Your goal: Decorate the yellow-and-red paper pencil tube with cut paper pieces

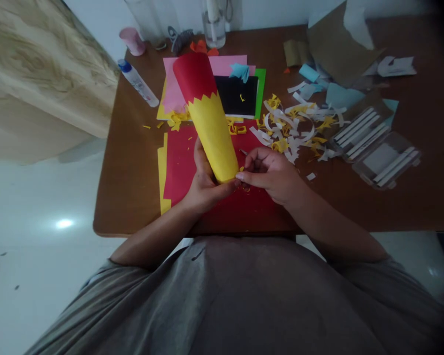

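A paper tube (212,128), yellow with a zigzag edge below a red top section, leans up and to the left above the table. My left hand (203,190) is wrapped around its lower end, thumb along the bottom rim. At the tube's lower right edge, my right hand (268,172) has thumb and fingers pinched together, the thumb tip close to my left thumb. A bit of yellow shows by the right fingertips; its exact shape is unclear. Under both hands lies red paper (179,170) with tiny yellow scraps on it.
Yellow and white paper scraps (292,123) are heaped at right, beside an opened clear plastic case (385,160). Behind are pink paper (225,64), a black rectangle (237,98) and a glue bottle (138,84). The wooden table's (122,197) front edge is near my body.
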A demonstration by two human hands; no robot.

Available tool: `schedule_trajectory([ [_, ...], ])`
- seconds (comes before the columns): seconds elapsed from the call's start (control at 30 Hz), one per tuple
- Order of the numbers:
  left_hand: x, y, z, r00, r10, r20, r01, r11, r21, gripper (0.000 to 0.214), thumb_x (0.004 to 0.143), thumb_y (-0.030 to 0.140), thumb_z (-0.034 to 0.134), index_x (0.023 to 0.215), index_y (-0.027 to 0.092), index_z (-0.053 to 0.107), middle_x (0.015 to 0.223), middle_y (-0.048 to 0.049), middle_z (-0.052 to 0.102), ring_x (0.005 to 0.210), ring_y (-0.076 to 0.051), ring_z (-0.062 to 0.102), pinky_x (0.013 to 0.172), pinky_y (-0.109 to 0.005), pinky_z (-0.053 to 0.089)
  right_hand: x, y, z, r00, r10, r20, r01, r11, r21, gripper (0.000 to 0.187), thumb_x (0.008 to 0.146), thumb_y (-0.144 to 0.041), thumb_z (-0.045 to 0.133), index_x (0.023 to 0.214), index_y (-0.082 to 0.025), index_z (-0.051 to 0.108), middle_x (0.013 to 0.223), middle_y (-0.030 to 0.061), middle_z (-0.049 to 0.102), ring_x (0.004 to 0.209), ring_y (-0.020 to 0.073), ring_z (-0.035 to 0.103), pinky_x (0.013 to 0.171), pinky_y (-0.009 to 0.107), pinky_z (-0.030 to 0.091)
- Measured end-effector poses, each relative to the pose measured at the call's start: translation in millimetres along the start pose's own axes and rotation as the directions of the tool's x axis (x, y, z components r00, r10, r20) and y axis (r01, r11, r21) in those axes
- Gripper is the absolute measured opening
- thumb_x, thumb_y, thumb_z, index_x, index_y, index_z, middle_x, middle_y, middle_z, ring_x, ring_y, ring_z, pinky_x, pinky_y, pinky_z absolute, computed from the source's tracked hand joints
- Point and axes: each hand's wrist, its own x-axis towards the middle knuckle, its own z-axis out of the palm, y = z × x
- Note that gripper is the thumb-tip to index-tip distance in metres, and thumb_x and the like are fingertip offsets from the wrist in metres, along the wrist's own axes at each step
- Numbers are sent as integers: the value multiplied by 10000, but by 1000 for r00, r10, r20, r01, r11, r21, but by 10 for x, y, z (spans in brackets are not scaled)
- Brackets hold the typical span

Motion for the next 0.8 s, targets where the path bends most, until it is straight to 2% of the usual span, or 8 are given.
schedule_trajectory([
  [0.27, 47, -54, -35, 1000, -6, -24, 5, 998, -58, 1257, 749, 354, 1100, 1683, 426, 260, 1332, -37, 704, 977, -209, 731, 825, -375, 628, 22, 28, -7, 1000, 11, -5, -12, 984, -180, 659, 650, -546, 1181, 871, -268, 627, 706, -70, 663, 624, 158, 707, 576, 287, 554],
  [0.4, 80, -26, -80, 996, -80, -27, 76, 989, -128, 966, 725, 408, 1092, 1461, 336, 471, 1191, -5, 707, 995, -212, 725, 867, -380, 595, -44, -92, -57, 994, -103, 33, 108, 942, -319, 556, 949, -774, 924, 924, -281, 669, 756, -10, 708, 675, 215, 716, 668, 368, 592],
  [0.47, 89, 2, -81, 994, -99, -56, 91, 988, -126, 895, 704, 397, 1084, 1403, 315, 531, 1198, -13, 720, 1079, -242, 738, 927, -394, 587, -59, -164, -143, 976, -218, 29, 194, 792, -579, 434, 1129, -689, 731, 991, -278, 745, 856, 40, 761, 790, 259, 740, 781, 415, 603],
  [0.5, 91, 20, -74, 991, -107, -76, 97, 987, -130, 888, 698, 374, 1077, 1408, 314, 547, 1238, -24, 732, 1128, -256, 743, 961, -402, 587, -54, -193, -199, 968, -242, 58, 204, 639, -741, 351, 1162, -581, 705, 1029, -268, 789, 937, 71, 797, 885, 289, 762, 841, 433, 595],
  [0.57, 94, 60, -54, 987, -125, -101, 107, 980, -167, 906, 703, 322, 1053, 1461, 324, 557, 1325, -42, 748, 1199, -273, 751, 1026, -421, 594, -19, -224, -314, 978, -127, 165, 194, 267, -944, 191, 1120, -393, 756, 1118, -240, 870, 1072, 125, 840, 1043, 350, 779, 907, 459, 573],
  [0.63, 96, 104, -36, 984, -151, -91, 128, 968, -214, 890, 725, 296, 1026, 1489, 327, 569, 1356, -51, 760, 1231, -281, 762, 1082, -445, 601, 35, -220, -407, 974, 65, 215, 213, 33, -976, 241, 1059, -314, 817, 1264, -229, 911, 1190, 160, 852, 1135, 389, 783, 919, 466, 567],
  [0.7, 100, 141, -32, 983, -168, -77, 145, 959, -242, 829, 746, 293, 1001, 1469, 324, 596, 1346, -54, 773, 1260, -296, 768, 1122, -469, 606, 88, -186, -459, 960, 167, 223, 231, -30, -972, 376, 1036, -310, 854, 1405, -249, 897, 1284, 165, 849, 1185, 395, 788, 923, 454, 572],
  [0.8, 110, 171, -47, 985, -164, -56, 146, 959, -245, 773, 732, 298, 996, 1414, 315, 632, 1361, -68, 784, 1334, -329, 755, 1145, -494, 615, 150, -107, -475, 965, 138, 225, 228, -5, -974, 386, 1054, -345, 855, 1427, -254, 887, 1313, 154, 857, 1200, 374, 796, 942, 434, 578],
])
